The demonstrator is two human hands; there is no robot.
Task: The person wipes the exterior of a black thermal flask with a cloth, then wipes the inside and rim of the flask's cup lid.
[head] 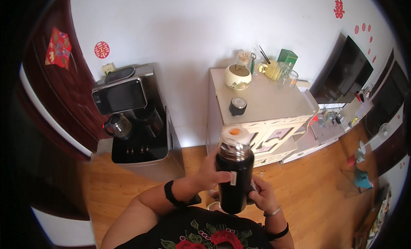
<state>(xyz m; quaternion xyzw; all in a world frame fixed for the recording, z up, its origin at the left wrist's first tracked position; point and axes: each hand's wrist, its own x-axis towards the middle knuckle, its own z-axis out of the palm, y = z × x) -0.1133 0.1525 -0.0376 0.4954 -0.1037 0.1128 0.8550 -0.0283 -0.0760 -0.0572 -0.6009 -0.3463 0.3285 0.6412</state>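
A large black vacuum flask (234, 181) with a steel neck stands roughly upright in front of my torso. Its white stopper with an orange centre (236, 133) is in place at the top. My left hand (213, 173) grips the flask's left side, thumb beside a small white label. On the other side, low down, my right hand (261, 192) has its fingers bent at the flask's handle or strap; part of its hold is hidden. A black and steel cup lid (238, 106) rests near the front left of the cabinet top (269, 104).
A cream ceramic pot (238, 77), glass mugs (282, 72) and a green box (287, 58) occupy the cabinet's back. At left stands a water dispenser (139, 152) holding a glass kettle (120, 127). A white fan (382, 131) is far right.
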